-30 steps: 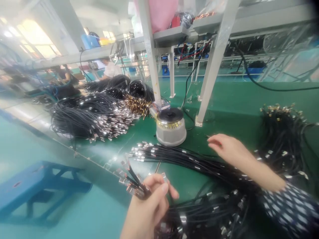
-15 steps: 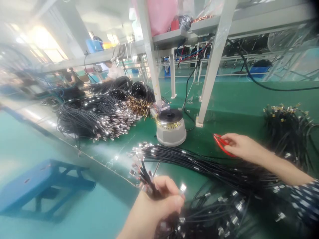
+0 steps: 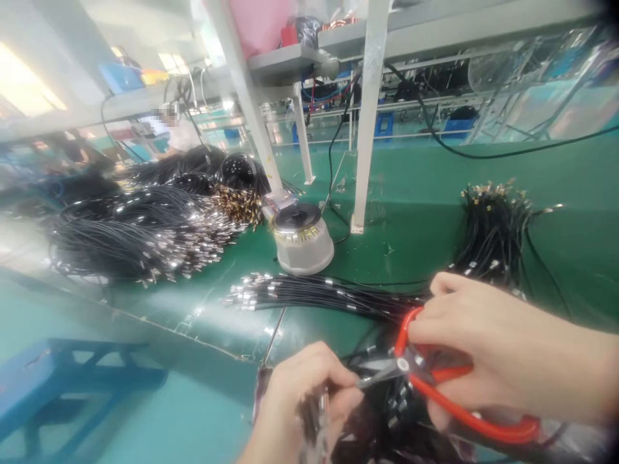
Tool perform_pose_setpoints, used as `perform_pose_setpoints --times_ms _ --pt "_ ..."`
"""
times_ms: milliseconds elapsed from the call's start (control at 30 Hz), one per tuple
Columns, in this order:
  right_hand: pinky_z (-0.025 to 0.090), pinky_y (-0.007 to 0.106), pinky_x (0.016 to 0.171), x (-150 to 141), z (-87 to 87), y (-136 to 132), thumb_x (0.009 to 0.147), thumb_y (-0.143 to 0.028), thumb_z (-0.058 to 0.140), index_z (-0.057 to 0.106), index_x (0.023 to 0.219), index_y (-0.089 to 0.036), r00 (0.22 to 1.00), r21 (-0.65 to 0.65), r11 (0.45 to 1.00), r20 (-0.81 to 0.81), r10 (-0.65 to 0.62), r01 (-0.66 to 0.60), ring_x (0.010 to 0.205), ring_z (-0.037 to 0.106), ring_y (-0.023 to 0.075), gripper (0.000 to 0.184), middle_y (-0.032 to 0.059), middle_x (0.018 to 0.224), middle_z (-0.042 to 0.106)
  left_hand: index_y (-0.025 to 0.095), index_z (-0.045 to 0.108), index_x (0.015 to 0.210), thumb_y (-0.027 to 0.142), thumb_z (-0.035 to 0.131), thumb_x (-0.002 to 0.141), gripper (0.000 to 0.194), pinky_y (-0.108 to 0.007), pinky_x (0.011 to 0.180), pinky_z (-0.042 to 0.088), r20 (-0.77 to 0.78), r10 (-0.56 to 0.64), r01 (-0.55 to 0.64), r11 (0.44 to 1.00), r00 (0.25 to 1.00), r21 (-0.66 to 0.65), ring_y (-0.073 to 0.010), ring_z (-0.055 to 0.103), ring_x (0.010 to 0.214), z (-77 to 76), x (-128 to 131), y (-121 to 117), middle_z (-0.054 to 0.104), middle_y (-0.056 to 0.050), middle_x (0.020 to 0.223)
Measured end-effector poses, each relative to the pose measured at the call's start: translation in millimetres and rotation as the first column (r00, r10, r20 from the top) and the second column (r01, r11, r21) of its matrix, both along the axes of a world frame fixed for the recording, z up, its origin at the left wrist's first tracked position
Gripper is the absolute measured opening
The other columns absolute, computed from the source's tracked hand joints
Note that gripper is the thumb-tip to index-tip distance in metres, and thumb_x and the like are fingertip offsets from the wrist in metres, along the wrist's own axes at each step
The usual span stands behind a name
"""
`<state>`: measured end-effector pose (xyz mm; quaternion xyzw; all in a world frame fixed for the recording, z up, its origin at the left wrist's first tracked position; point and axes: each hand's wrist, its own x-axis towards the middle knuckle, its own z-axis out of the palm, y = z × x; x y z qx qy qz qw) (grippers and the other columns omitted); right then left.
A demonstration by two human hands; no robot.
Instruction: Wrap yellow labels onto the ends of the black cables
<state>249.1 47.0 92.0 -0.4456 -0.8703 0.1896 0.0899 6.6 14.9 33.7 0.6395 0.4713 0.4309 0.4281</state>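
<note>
Red-handled scissors (image 3: 402, 365) are in my right hand (image 3: 476, 341), its fingers through the handles and the blades parted. The blade tips reach the thumb and fingertips of my left hand (image 3: 309, 393). That hand is closed around a small bunch of black cables (image 3: 314, 422), whose ends are blurred. What lies between the blades is too small to make out. Behind my hands a long bundle of black cables (image 3: 309, 291) with silvery ends lies on the green mat. More dark cables lie below the scissors, partly hidden by my hands.
A white round holder with a black top (image 3: 304, 240) stands beyond the bundle. Large coiled cable heaps (image 3: 145, 225) lie at left, another upright bunch (image 3: 498, 225) at right. White shelf legs (image 3: 368, 129) rise at the back. A blue stool (image 3: 87, 380) stands on the floor at left.
My right hand has brought the scissors from the mat on the right to my left hand, and their blades are parted. The view has shifted to the right.
</note>
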Motion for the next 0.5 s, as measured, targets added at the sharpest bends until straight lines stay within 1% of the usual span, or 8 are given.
perform_pose_setpoints --times_ms 67,133,233,367,433,500 --pt "0.027 0.032 0.058 -0.8 3.9 -0.6 0.073 -0.036 0.077 0.049 0.052 -0.021 0.979 0.057 0.989 0.160 0.124 -0.135 0.053 0.037 0.0151 0.038 -0.0036 0.047 0.048 0.021 0.072 0.061 0.018 0.074 0.074 0.013 -0.028 0.048 0.028 -0.025 -0.014 0.015 0.999 1.000 0.044 -0.0139 0.044 0.048 -0.2 3.0 -2.7 0.059 -0.003 0.059" --pt "0.023 0.033 0.057 -2.9 8.5 -1.9 0.075 -0.035 0.075 0.049 0.052 -0.021 0.949 0.079 0.977 0.264 0.171 -0.198 0.052 0.034 0.0154 0.037 -0.0026 0.047 0.050 0.020 0.071 0.061 0.014 0.073 0.075 0.015 -0.027 0.047 0.029 -0.041 -0.024 0.028 0.995 0.999 0.096 -0.0130 0.045 0.048 0.4 4.4 -5.0 0.059 -0.003 0.059" --pt "0.020 0.033 0.056 -6.9 16.5 -3.3 0.073 -0.032 0.075 0.047 0.050 -0.021 0.935 0.074 0.975 0.308 0.176 -0.208 0.049 0.033 0.0152 0.038 -0.0019 0.044 0.051 0.018 0.069 0.064 0.008 0.067 0.078 0.016 -0.024 0.047 0.033 -0.117 -0.067 0.088 0.979 0.991 0.184 -0.0122 0.049 0.051 1.6 2.4 -6.4 0.061 -0.002 0.062" --pt "0.021 0.035 0.058 -12.0 28.3 -1.9 0.075 -0.027 0.070 0.044 0.045 -0.021 0.900 0.005 0.976 0.387 0.199 -0.218 0.045 0.031 0.0139 0.040 -0.0004 0.046 0.056 0.015 0.068 0.071 0.007 0.063 0.081 0.014 -0.021 0.046 0.036 -0.291 -0.184 0.260 0.934 0.939 0.247 -0.0090 0.048 0.050 2.8 -4.0 -4.4 0.063 -0.003 0.067" --pt "0.022 0.035 0.059 -13.1 33.2 -1.0 0.077 -0.027 0.068 0.045 0.044 -0.021 0.881 -0.035 0.972 0.417 0.225 -0.232 0.044 0.030 0.0138 0.041 0.0004 0.049 0.058 0.015 0.069 0.073 0.006 0.063 0.081 0.013 -0.020 0.046 0.038 -0.319 -0.207 0.294 0.921 0.925 0.254 -0.0092 0.051 0.051 3.1 -5.5 -3.5 0.065 -0.004 0.069" --pt "0.022 0.036 0.058 -13.0 35.9 -0.8 0.080 -0.028 0.066 0.047 0.045 -0.022 0.867 -0.048 0.965 0.429 0.253 -0.258 0.044 0.030 0.0140 0.040 0.0001 0.049 0.057 0.015 0.070 0.074 0.007 0.063 0.081 0.013 -0.020 0.048 0.040 -0.313 -0.193 0.279 0.925 0.930 0.259 -0.0099 0.053 0.053 2.5 -5.0 -4.1 0.065 -0.005 0.070"
